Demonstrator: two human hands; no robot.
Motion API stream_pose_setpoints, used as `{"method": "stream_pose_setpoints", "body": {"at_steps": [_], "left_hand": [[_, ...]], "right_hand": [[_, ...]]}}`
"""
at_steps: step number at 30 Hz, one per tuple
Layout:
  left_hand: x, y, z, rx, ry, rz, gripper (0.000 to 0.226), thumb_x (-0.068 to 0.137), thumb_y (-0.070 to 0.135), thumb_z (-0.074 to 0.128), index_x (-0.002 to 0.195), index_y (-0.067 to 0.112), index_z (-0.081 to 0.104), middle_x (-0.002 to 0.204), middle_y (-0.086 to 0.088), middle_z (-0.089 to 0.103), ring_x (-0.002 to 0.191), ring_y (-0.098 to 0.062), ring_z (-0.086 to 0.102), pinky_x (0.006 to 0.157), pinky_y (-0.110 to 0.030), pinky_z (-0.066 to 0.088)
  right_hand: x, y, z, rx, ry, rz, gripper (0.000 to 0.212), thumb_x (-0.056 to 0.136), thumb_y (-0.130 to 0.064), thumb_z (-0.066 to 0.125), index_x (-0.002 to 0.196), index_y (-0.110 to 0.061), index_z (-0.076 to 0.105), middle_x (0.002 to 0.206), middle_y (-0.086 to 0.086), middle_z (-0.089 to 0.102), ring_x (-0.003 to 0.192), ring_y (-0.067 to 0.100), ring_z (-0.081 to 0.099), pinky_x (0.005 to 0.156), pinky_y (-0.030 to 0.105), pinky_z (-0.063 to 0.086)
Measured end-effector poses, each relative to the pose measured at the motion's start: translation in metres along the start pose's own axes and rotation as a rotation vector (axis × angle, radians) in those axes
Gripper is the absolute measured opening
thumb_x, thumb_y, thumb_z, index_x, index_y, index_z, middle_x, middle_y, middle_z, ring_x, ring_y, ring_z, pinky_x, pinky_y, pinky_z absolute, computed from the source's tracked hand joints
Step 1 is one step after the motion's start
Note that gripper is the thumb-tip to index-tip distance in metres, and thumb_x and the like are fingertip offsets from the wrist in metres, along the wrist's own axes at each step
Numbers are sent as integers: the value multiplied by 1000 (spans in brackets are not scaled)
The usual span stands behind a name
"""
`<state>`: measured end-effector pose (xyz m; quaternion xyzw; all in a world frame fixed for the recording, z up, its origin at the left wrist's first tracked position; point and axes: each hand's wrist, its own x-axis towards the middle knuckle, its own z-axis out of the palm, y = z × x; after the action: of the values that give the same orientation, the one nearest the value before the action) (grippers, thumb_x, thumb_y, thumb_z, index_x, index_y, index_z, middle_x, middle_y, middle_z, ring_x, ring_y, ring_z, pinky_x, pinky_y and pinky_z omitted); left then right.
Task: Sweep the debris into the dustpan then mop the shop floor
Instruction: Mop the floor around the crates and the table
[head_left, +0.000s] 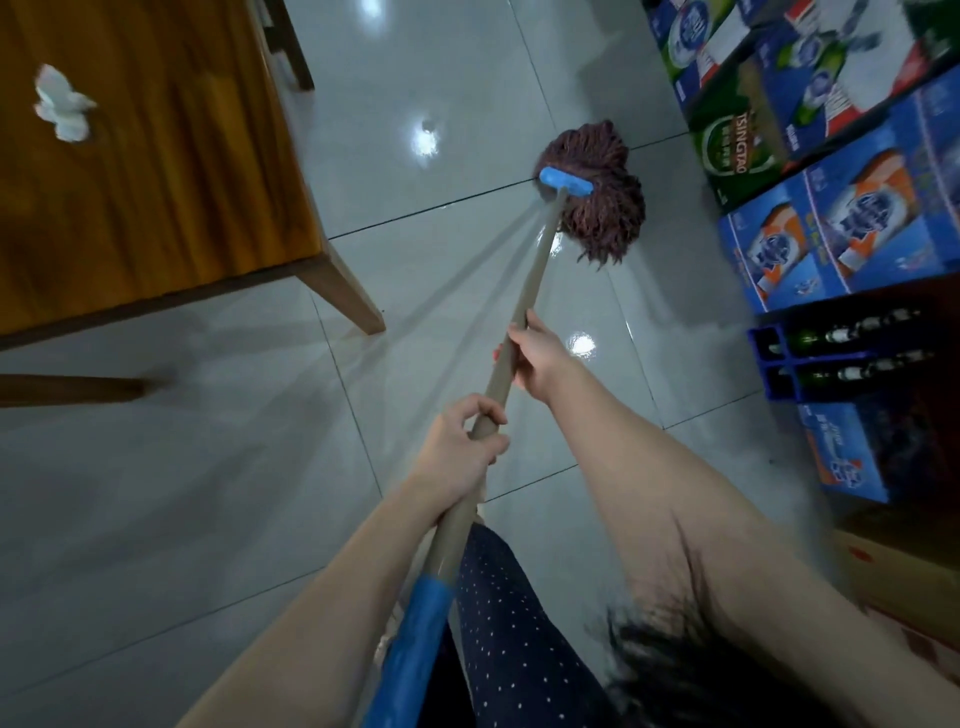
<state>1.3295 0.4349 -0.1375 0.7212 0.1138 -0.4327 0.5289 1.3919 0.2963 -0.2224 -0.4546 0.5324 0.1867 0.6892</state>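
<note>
A string mop with a dark reddish head (597, 197) and a blue clamp (565, 182) lies on the glossy grey tiled floor (208, 493), close to stacked boxes on the right. Its tan handle (530, 291) runs back toward me and ends in a blue grip (410, 644). My right hand (535, 358) grips the handle further down its length. My left hand (462, 447) grips it nearer to me. No dustpan or debris is in view.
A wooden table (156, 182) with a crumpled white tissue (62, 104) stands at the upper left, its leg (348, 296) reaching the floor near the mop path. Stacked drink cartons (831, 156) and a blue bottle crate (831, 353) line the right side.
</note>
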Motion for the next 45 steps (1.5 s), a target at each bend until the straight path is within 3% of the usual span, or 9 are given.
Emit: {"method": "stream_pose_setpoints", "body": {"at_steps": [5,9,17,23,28,32,37,42,45], "left_hand": [[-31,-21,-6,-25,2,-3,16,79,2,63,86,15,58,76,-3,56,59,-14,51,58,-26,45],[-65,-50,-17,-87,-2,-22,17,79,2,63,84,18,59,74,-8,56,57,-16,52,51,-25,47],[-157,-126,-37,-163,25,-1,16,82,-5,60,84,10,57,62,3,53,40,0,47,41,-12,39],[-229,-213,-61,-211,95,-27,24,81,-7,60,78,16,57,60,-1,54,52,-16,47,47,-22,42],[-274,-251,-72,-214,153,-48,23,82,-9,61,79,13,56,48,2,52,46,-10,47,49,-17,40],[-285,-254,-76,-156,170,-48,21,82,-3,62,78,17,57,55,-2,52,49,-12,47,54,-24,40],[-270,-234,-66,-94,159,-46,17,83,-3,59,81,13,54,58,-2,50,45,-5,45,52,-18,39],[-234,-202,-54,-60,189,-67,16,83,1,60,80,16,54,55,-1,50,46,-11,44,46,-21,39],[-198,-168,-45,-67,208,-68,15,83,2,61,80,16,55,53,0,50,45,-14,44,42,-21,39]], "right_hand": [[-25,25,3,8,35,29,62,98,-4,44,150,-30,23,89,-4,51,68,15,50,57,28,48],[-50,57,11,-32,54,43,62,98,-4,46,149,-31,25,108,2,52,71,17,51,59,30,50],[-107,161,29,-124,51,33,64,97,-2,45,150,-29,25,139,7,49,69,17,54,60,30,52],[-156,259,53,-233,-11,38,62,98,-9,45,150,-34,22,138,7,48,71,19,56,39,17,47],[-186,311,67,-288,-63,75,63,97,-14,49,148,-40,24,135,6,51,81,24,67,40,17,46],[-200,313,73,-276,-120,94,62,99,-12,44,150,-37,19,138,11,47,91,27,57,35,16,43],[-184,296,66,-286,-122,114,63,99,-11,45,150,-36,19,132,9,49,70,21,58,63,32,55],[-151,258,60,-299,-159,100,63,99,-12,44,151,-35,15,132,6,53,61,16,59,53,27,50],[-123,216,57,-258,-158,85,64,99,-8,44,151,-33,17,118,4,51,57,16,55,60,30,51]]}}
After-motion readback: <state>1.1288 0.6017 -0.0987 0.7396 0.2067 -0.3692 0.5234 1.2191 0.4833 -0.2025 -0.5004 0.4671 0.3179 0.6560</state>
